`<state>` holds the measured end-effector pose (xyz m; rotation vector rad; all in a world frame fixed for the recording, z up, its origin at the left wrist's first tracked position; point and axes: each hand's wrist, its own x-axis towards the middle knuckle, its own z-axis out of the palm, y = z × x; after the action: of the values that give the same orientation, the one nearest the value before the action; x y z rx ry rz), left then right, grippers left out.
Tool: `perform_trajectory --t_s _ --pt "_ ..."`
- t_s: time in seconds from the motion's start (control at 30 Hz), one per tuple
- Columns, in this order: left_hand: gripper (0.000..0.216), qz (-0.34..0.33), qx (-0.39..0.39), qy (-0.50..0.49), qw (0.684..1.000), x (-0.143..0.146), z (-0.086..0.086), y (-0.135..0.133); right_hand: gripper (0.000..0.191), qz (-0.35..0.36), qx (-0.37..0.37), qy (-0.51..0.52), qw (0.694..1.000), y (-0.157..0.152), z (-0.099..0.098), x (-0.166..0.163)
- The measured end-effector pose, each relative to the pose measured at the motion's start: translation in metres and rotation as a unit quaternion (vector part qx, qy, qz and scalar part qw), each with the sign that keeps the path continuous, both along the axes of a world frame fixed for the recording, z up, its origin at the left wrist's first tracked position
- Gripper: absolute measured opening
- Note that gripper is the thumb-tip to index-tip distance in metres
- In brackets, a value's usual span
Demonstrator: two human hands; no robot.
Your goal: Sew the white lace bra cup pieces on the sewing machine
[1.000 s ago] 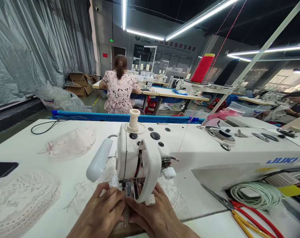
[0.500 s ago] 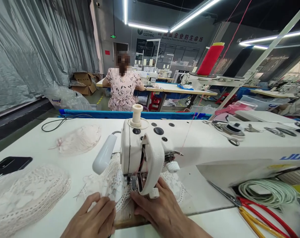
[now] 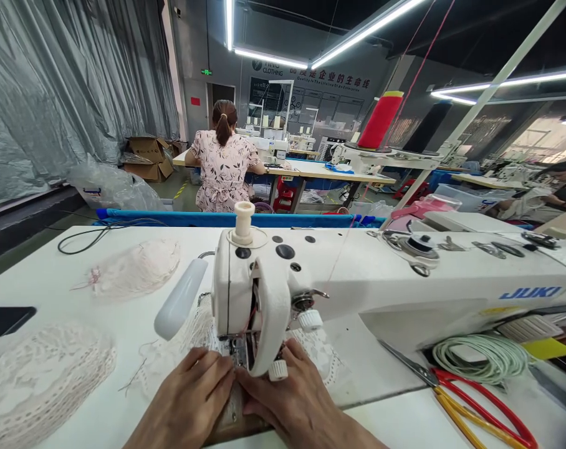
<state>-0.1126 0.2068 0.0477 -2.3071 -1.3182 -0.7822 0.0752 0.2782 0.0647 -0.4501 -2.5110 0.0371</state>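
A white JUKI sewing machine [image 3: 404, 280] stands across the white table [image 3: 53, 280]. White lace fabric [image 3: 199, 330] lies under its needle head. My left hand [image 3: 194, 399] rests on the lace just left of the presser foot, fingers bent and pressed down on the cloth. My right hand [image 3: 292, 399] lies on the lace right of the foot, fingertips pinching it beside the needle. Both hands nearly touch in front of the needle. Red thread runs from a red cone [image 3: 380, 121] down to the machine.
A heap of white lace [image 3: 40, 374] lies at the left front, with a bagged pinkish bundle [image 3: 133, 268] behind it and a dark phone [image 3: 2, 318] at the left edge. Red-handled scissors [image 3: 470, 399] and coiled green cord [image 3: 484, 358] sit at right. A person in a floral dress [image 3: 224, 168] works at a far table.
My left hand has moved forward and right, back up against the presser foot, after sitting lower half a second ago. The view has shifted slightly.
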Motion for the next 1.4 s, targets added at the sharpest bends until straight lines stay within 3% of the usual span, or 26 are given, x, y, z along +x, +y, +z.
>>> perform_trajectory --t_s 0.13,0.33,0.8,1.0,1.23,1.4 --pt "0.038 0.0 0.02 -0.019 1.0 -0.001 -0.007 -0.001 0.031 0.012 -0.003 -0.018 1.0 0.0 0.002 0.002" --pt "0.037 -0.005 0.046 -0.017 0.999 0.001 0.004 -0.003 0.033 0.023 0.0 -0.034 0.999 0.0 0.004 0.005" --pt "0.041 -0.002 0.058 -0.044 0.997 0.007 0.011 -0.001 0.044 0.026 0.036 0.02 0.999 0.004 -0.006 0.001" --pt "0.04 -0.002 0.046 -0.042 0.998 0.005 0.006 -0.001 0.049 0.022 0.051 0.042 0.998 0.006 -0.007 -0.001" --pt "0.027 0.013 0.007 -0.044 0.999 -0.004 -0.012 0.003 0.051 0.009 0.045 0.026 0.999 0.008 -0.015 -0.002" --pt "0.027 -0.011 -0.057 -0.105 0.993 -0.011 0.007 0.005 0.05 0.014 0.058 0.017 0.998 0.007 -0.016 0.0"
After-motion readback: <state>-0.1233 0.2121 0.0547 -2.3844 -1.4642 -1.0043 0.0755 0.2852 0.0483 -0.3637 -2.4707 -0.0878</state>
